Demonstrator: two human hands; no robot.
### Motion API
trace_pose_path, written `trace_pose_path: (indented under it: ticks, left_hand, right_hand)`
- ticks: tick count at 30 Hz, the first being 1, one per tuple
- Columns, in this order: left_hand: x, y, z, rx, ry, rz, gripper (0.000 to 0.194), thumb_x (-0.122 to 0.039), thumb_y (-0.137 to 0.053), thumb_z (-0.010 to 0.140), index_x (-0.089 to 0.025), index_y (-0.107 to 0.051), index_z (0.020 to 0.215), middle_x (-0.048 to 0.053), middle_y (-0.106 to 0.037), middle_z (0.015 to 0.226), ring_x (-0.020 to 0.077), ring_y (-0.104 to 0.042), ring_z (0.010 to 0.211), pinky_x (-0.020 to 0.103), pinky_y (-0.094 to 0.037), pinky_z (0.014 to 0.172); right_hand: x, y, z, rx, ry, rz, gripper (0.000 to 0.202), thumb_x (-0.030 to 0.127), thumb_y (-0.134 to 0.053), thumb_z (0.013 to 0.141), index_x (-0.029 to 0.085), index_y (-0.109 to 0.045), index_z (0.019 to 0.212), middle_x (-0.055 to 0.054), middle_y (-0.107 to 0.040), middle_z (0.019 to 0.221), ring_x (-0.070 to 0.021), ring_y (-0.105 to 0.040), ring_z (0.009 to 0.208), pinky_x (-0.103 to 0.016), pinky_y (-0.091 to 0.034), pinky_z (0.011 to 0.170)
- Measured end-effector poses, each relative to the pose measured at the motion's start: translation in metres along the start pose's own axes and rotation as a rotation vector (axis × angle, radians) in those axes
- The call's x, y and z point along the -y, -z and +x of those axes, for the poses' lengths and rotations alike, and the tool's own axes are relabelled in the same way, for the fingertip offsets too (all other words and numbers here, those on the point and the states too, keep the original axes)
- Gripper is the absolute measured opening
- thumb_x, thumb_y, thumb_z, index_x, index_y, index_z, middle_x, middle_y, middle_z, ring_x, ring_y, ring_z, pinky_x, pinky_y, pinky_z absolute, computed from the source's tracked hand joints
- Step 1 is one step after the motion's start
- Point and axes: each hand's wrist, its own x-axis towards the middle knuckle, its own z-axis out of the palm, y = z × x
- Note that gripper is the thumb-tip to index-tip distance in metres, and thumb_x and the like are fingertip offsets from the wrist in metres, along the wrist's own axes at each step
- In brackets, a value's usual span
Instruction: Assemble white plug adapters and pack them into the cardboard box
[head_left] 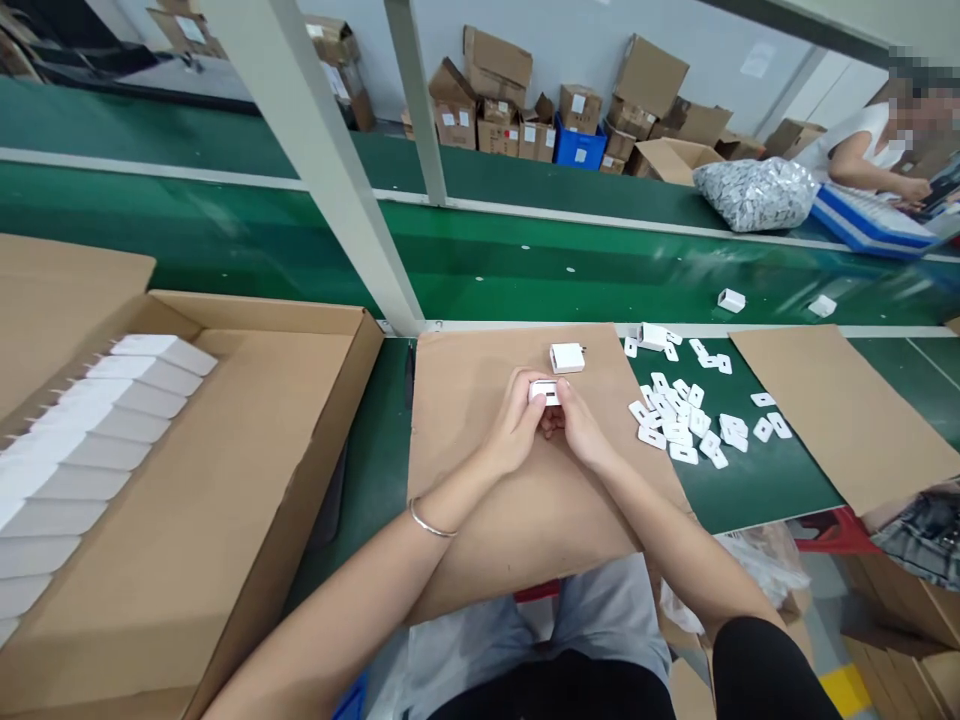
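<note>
Both hands meet over the cardboard sheet point(480, 420) around one small white charger point(545, 391), whose face with a dark port slot points up toward me. My left hand point(514, 420) grips its left side, thumb on the near edge. My right hand point(581, 425) closes on the right side, its lower fingers curled beneath. Just beyond my hands, another white charger point(567, 357) lies on its side with its prongs to the right. To the right, many small white slotted plates point(679, 425) are scattered on the green table, with one more charger point(652, 336) behind them.
At left, an open cardboard box point(262, 400) holds a row of white chargers point(90, 450). A slanted metal post point(337, 190) rises beyond the sheet. Two white pieces lie on the green conveyor point(510, 270). Another person point(862, 150) sits across at the right, near a silvery bag point(757, 192).
</note>
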Motion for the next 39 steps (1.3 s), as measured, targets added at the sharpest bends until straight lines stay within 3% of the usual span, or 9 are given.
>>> trace_pose_path:
  ticks: [3, 9, 15, 24, 32, 35, 39]
  left_hand:
    - [-0.002, 0.0, -0.002, 0.052, -0.06, 0.052, 0.045, -0.061, -0.04, 0.102, -0.022, -0.057, 0.115, 0.009, -0.053, 0.119, 0.0174, -0.056, 0.085, 0.031, -0.05, 0.075]
    - [0.002, 0.002, -0.002, 0.06, -0.097, 0.139, 0.041, -0.058, -0.039, 0.104, -0.022, -0.055, 0.114, 0.009, -0.053, 0.118, 0.0229, -0.054, 0.114, 0.037, -0.043, 0.103]
    - [0.002, 0.003, -0.003, 0.08, -0.108, 0.131, 0.044, -0.059, -0.036, 0.104, -0.022, -0.058, 0.113, 0.011, -0.054, 0.12, 0.0249, -0.053, 0.119, 0.039, -0.042, 0.105]
    - [-0.001, 0.001, -0.004, 0.083, -0.034, 0.125, 0.05, -0.067, -0.039, 0.101, -0.022, -0.057, 0.11, 0.009, -0.057, 0.116, 0.0226, -0.058, 0.105, 0.037, -0.046, 0.098]
    - [-0.003, -0.001, -0.006, 0.117, -0.048, 0.123, 0.052, -0.069, -0.038, 0.1, -0.021, -0.056, 0.108, 0.009, -0.058, 0.113, 0.021, -0.058, 0.101, 0.035, -0.046, 0.096]
    - [-0.001, -0.003, -0.007, 0.102, 0.027, 0.073, 0.054, -0.071, -0.039, 0.098, -0.021, -0.057, 0.105, 0.007, -0.06, 0.105, 0.0187, -0.056, 0.09, 0.032, -0.046, 0.088]
    - [0.004, -0.006, -0.004, 0.033, 0.19, -0.021, 0.055, -0.074, -0.04, 0.097, -0.021, -0.055, 0.093, 0.001, -0.055, 0.082, 0.0163, -0.049, 0.073, 0.029, -0.043, 0.07]
  right_hand:
    - [-0.006, -0.002, -0.001, -0.072, 0.039, -0.036, 0.066, 0.087, -0.036, 0.089, 0.023, -0.053, 0.09, 0.002, -0.052, 0.071, -0.0127, -0.046, 0.056, -0.027, -0.04, 0.05]
    - [-0.003, 0.005, -0.011, -0.083, 0.072, -0.155, 0.064, 0.082, -0.031, 0.094, 0.024, -0.054, 0.09, 0.002, -0.047, 0.066, -0.0135, -0.042, 0.057, -0.027, -0.035, 0.052]
    - [-0.001, 0.006, -0.011, -0.06, 0.076, -0.15, 0.066, 0.083, -0.031, 0.093, 0.023, -0.06, 0.096, 0.001, -0.05, 0.069, -0.0155, -0.047, 0.062, -0.029, -0.039, 0.056]
    - [0.002, 0.006, -0.015, -0.121, 0.078, -0.296, 0.071, 0.079, -0.018, 0.098, 0.022, -0.059, 0.091, 0.001, -0.054, 0.068, -0.0179, -0.054, 0.069, -0.032, -0.04, 0.068]
    - [0.002, 0.007, -0.017, -0.167, 0.029, -0.353, 0.076, 0.078, -0.009, 0.098, 0.024, -0.056, 0.073, 0.0, -0.049, 0.058, -0.0189, -0.052, 0.063, -0.032, -0.035, 0.063]
    - [0.003, 0.009, -0.019, -0.19, 0.041, -0.418, 0.073, 0.072, -0.01, 0.102, 0.024, -0.062, 0.084, -0.001, -0.056, 0.064, -0.0206, -0.056, 0.067, -0.032, -0.038, 0.066]
    - [0.01, 0.011, -0.022, -0.26, 0.243, -0.533, 0.048, 0.062, -0.037, 0.102, 0.024, -0.059, 0.121, -0.007, -0.066, 0.1, -0.022, -0.061, 0.082, -0.036, -0.046, 0.076]
